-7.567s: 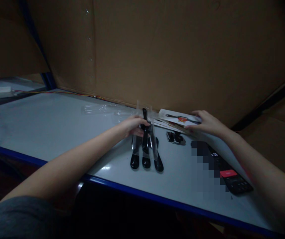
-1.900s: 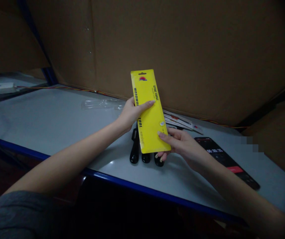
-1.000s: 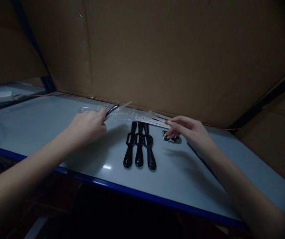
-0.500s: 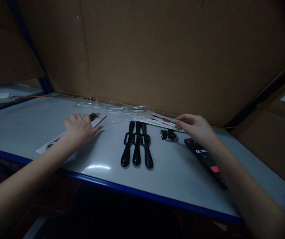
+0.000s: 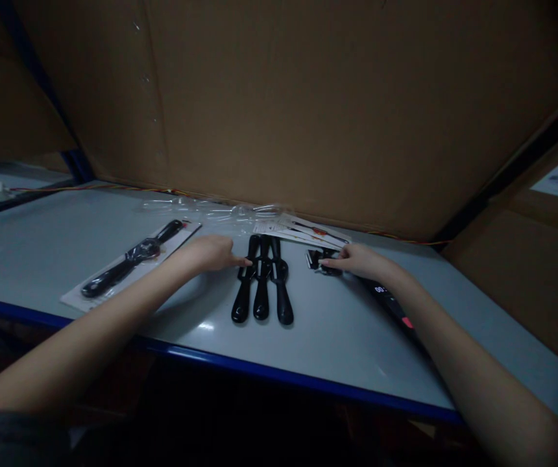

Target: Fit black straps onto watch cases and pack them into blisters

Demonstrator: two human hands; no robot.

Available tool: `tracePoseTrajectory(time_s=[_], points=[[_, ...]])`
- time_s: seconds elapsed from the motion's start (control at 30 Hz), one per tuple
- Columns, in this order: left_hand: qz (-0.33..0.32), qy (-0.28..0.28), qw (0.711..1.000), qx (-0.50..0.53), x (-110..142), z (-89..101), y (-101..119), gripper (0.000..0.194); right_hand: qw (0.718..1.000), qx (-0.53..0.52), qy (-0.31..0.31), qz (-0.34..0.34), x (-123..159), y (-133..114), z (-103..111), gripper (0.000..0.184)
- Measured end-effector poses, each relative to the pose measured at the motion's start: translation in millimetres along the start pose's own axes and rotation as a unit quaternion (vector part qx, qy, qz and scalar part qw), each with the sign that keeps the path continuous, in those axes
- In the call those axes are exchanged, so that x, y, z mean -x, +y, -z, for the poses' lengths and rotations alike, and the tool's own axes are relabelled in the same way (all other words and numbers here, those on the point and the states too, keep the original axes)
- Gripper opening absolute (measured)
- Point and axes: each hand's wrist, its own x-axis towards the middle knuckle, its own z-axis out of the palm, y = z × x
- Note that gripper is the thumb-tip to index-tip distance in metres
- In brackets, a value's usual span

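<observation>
Three black spokeshave bodies [image 5: 261, 288] lie side by side on the grey table, handles pointing toward me. My left hand [image 5: 217, 253] is at the leftmost one, fingers curled and a fingertip against its middle; the body still rests in the row. To their right is a small cluster of black parts with shiny edges [image 5: 314, 259]. My right hand [image 5: 357, 261] pinches at this cluster, thumb and finger together on a small black piece, partly hidden. A packaged spokeshave [image 5: 135, 256] in clear plastic on a white card lies at the left, untouched.
Clear plastic blister shells [image 5: 220, 211] lie along the back, beside printed cards [image 5: 308, 230]. A dark phone [image 5: 390, 301] showing a timer is partly under my right forearm. A cardboard wall [image 5: 279, 110] rises behind, and the table's blue edge [image 5: 259, 373] runs in front.
My left hand has left the packaged spokeshave and moved right to the leftmost spokeshave body. My right hand has come down from the printed cards to the small black parts.
</observation>
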Motion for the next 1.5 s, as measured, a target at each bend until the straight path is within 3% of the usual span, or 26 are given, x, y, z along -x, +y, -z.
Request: tracePoseTrajectory(time_s=[0.27, 0.37, 0.5, 0.63, 0.8, 1.03, 1.13, 1.27, 1.4, 1.5], points=[[-0.024, -0.013, 0.998, 0.054, -5.5, 3.0, 11.9, 0.043, 0.994, -0.104, 0.022, 0.006, -6.7, 1.5, -6.2, 0.034], [-0.017, -0.009, 0.998, 0.056, -7.7, 2.0, 12.8, 0.044, 0.990, -0.137, 0.026, 0.020, -2.2, -3.3, -5.3, 0.031], [-0.007, 0.041, 0.993, 0.106, -12.5, -2.8, 11.8, 0.059, 0.987, -0.151, 0.044, 0.038, 1.5, -6.3, -3.6, 0.030], [-0.047, 0.013, 0.992, 0.118, -19.0, -4.6, 14.0, 0.058, 0.985, -0.150, 0.062, 0.051, -1.6, -4.2, -4.6, 0.029], [-0.048, -0.004, 0.992, 0.114, -25.9, -4.2, 14.1, 0.047, 0.982, -0.153, 0.092, 0.057, -5.7, -2.3, -5.4, 0.028], [0.012, 0.089, 0.978, 0.188, -20.9, -4.2, 4.0, 0.033, 0.968, -0.203, 0.136, 0.057, -6.3, -6.0, -3.0, 0.022], [0.026, 0.141, 0.937, 0.319, -14.1, 3.7, 2.9, 0.032, 0.957, -0.249, 0.130, 0.065, 0.0, -15.5, 1.9, 0.022], [-0.014, 0.180, 0.842, 0.507, -14.0, 12.5, 11.8, 0.030, 0.918, -0.375, 0.094, 0.085, 17.1, -33.6, 13.9, 0.030], [-0.066, 0.075, 0.749, 0.656, -23.2, 11.3, 31.3, 0.024, 0.864, -0.489, 0.068, 0.097, 31.7, -45.2, 23.3, 0.038], [-0.062, 0.005, 0.694, 0.718, -29.9, 5.8, 45.1, 0.015, 0.831, -0.539, 0.078, 0.115, 36.6, -48.6, 24.0, 0.037]])
